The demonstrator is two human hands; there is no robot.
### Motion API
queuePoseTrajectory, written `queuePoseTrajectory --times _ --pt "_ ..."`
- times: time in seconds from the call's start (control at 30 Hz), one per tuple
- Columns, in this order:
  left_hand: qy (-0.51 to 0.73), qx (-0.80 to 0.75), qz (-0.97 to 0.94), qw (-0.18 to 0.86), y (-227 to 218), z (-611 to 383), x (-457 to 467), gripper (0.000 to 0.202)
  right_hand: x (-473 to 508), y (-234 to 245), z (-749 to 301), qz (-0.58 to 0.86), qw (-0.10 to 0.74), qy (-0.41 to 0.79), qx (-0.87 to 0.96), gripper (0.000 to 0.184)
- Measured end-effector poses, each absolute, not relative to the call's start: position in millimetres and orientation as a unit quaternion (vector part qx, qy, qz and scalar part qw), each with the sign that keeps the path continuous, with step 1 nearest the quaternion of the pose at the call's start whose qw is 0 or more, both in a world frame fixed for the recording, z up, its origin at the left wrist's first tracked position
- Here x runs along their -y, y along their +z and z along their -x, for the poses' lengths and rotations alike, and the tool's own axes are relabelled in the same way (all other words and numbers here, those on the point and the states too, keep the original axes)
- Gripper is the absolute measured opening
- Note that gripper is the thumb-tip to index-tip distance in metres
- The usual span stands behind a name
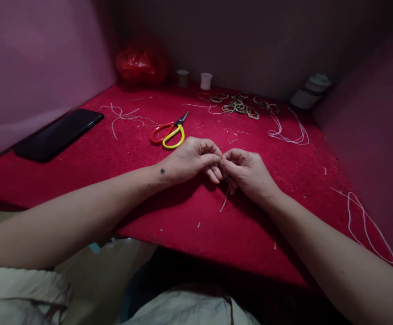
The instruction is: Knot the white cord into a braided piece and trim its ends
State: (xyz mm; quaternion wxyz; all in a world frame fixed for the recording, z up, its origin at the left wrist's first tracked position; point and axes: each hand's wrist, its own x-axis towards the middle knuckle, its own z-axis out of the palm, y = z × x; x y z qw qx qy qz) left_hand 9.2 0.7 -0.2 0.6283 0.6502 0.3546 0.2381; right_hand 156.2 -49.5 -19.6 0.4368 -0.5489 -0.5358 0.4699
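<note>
My left hand (192,159) and my right hand (247,174) meet fingertip to fingertip over the middle of the red cloth table (182,216). Both are closed in a pinch on a thin pale cord (224,199), whose loose end hangs down below the fingers onto the cloth. The part of the cord between the fingers is hidden. Scissors (169,131) with one red and one yellow handle lie just beyond my left hand.
A black phone (59,134) lies at the left edge. Loose white strings (128,116) lie behind the scissors; more string (289,133) and a pile of knotted cords (240,106) lie farther back. Two small cups (194,79), a red bag (140,63) and a white container (311,90) stand at the wall. A white loop of string (365,223) lies right.
</note>
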Motion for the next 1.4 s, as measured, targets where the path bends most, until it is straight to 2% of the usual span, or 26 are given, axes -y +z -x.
queuePoseTrajectory --times 0.3,0.57,0.93,1.13,1.4 --pt "0.218 -0.344 -0.679 0.611 0 -8 -1 0.015 51 -18 -158 0.540 0.419 0.481 0.549 0.018" --pt "0.243 -0.349 -0.722 0.546 6 -4 -7 0.009 49 -20 -164 0.516 0.412 0.525 0.537 0.014" --pt "0.239 -0.293 -0.695 0.612 -7 -4 -11 0.007 50 -19 -164 0.529 0.400 0.501 0.556 0.011" --pt "0.270 -0.257 -0.643 0.669 -19 -9 -13 0.008 51 -21 -164 0.524 0.426 0.499 0.543 0.011" --pt "0.258 -0.299 -0.637 0.662 -17 -10 -10 0.006 52 -22 -164 0.495 0.454 0.510 0.536 0.011"
